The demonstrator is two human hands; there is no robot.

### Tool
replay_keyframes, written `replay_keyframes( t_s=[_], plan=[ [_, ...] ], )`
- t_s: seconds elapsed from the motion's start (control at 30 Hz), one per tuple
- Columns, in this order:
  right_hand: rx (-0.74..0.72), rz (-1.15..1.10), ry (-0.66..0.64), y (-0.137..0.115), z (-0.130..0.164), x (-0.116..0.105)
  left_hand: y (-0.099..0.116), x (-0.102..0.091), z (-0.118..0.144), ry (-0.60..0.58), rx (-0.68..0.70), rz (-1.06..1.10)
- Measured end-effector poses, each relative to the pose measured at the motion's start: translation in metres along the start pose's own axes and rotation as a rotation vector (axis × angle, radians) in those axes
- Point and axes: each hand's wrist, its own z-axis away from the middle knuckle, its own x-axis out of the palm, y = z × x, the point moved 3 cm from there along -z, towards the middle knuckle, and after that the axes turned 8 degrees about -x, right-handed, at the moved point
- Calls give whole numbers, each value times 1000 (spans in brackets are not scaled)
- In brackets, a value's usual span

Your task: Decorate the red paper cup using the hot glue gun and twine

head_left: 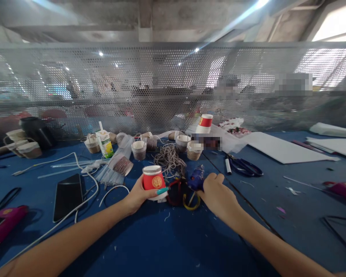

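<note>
My left hand point(137, 198) is wrapped round a red paper cup point(153, 177) with a gold emblem and a white rim, held upright and slightly tilted. A teal tip shows at the thumb's end, against the cup. To the right, my right hand point(219, 195) grips a dark blue glue gun point(196, 177); its fingers partly hide the handle. Between the hands lie tools with a red handle point(174, 192) and a yellow handle point(192, 206). Just behind them sits a tangled heap of grey-brown cord point(170, 158).
Several cord-wrapped cups point(139, 151) stand along the back, beside a drink carton point(105, 144). At left are a phone point(68, 196), a white cable point(95, 181) and clear glue sticks point(111, 175). Scissors point(246, 167) and white board point(285, 148) lie right. A perforated metal screen point(161, 84) closes the back.
</note>
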Motion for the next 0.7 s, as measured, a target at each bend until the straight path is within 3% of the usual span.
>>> replay_keyframes(
  t_s=[0.13,0.3,0.4,0.53,0.63,0.7],
  plan=[
    [-65,24,80,5,-4,5,-2,0,-1,23,-13,30],
    [-23,155,303,12,-5,4,-4,0,0,11,-2,39],
    [-101,138,447,14,-8,-2,-3,2,1,-13,-7,7],
    [-426,-81,763,1,-1,-18,0,6,2,23,33,-118],
    [-812,-433,729,-18,18,-22,2,9,3,22,94,-226],
    [-941,-623,603,-29,31,-20,2,10,3,31,131,-298]
  ],
)
